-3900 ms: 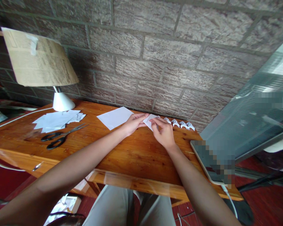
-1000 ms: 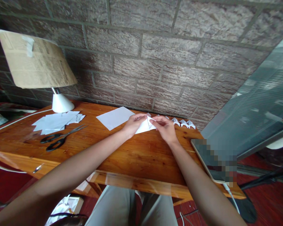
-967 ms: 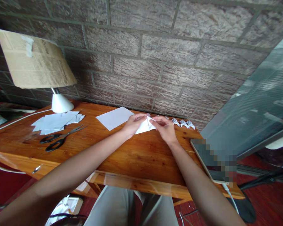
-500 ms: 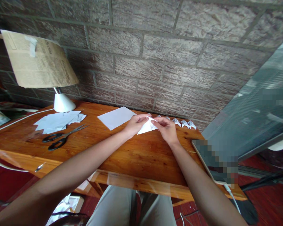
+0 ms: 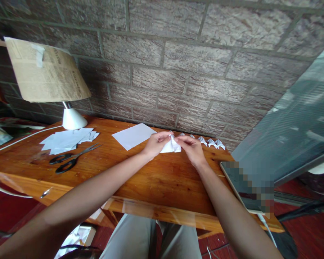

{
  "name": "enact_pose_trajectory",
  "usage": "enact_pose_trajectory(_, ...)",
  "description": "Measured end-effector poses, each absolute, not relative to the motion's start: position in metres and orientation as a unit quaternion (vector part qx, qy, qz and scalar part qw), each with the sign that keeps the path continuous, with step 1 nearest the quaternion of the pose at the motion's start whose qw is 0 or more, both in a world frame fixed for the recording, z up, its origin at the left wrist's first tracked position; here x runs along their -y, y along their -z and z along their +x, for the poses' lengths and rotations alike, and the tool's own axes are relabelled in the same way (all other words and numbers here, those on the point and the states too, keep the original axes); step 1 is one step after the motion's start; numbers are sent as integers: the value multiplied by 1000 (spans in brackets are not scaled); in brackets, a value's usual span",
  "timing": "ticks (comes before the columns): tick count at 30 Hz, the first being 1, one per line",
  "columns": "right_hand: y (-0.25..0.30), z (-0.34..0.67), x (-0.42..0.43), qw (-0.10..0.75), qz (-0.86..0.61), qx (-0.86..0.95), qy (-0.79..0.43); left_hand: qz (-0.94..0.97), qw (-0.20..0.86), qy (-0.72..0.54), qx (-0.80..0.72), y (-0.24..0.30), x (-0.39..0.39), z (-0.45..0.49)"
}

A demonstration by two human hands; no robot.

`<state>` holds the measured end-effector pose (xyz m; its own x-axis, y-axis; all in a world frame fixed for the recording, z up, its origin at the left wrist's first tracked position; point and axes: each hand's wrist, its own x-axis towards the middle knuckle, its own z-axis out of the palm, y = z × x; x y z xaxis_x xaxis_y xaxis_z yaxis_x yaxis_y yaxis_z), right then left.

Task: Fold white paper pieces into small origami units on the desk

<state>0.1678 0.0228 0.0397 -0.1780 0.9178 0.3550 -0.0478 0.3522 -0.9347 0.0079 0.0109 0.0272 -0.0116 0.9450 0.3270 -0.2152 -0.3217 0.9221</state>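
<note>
A small white folded paper piece [image 5: 171, 146] is lifted just above the wooden table [image 5: 156, 180], pinched from both sides. My left hand [image 5: 156, 142] grips its left edge with fingertips closed. My right hand [image 5: 192, 149] pinches its top and right side. Behind my hands, a row of small finished folded paper shapes [image 5: 208, 142] lines the table's back edge by the brick wall. A flat white sheet [image 5: 133, 135] lies just left of my left hand.
Black-handled scissors [image 5: 70, 160] lie at the table's left, beside a pile of cut white sheets [image 5: 67, 139] and a lamp's white base [image 5: 71, 119] with a newspaper shade. A tablet [image 5: 245, 187] rests at the right edge, with a glass panel beyond.
The paper, earlier pressed flat on the table, is now lifted and folded into a narrower, more compact shape between both hands. The hands have drawn slightly closer together.
</note>
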Motion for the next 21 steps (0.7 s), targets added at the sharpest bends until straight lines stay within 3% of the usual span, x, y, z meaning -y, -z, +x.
enact_pose_trajectory(21, -33, 166, -26, 544, -367, 626, -421, 515, 464, -625, -358, -26, -10, 10)
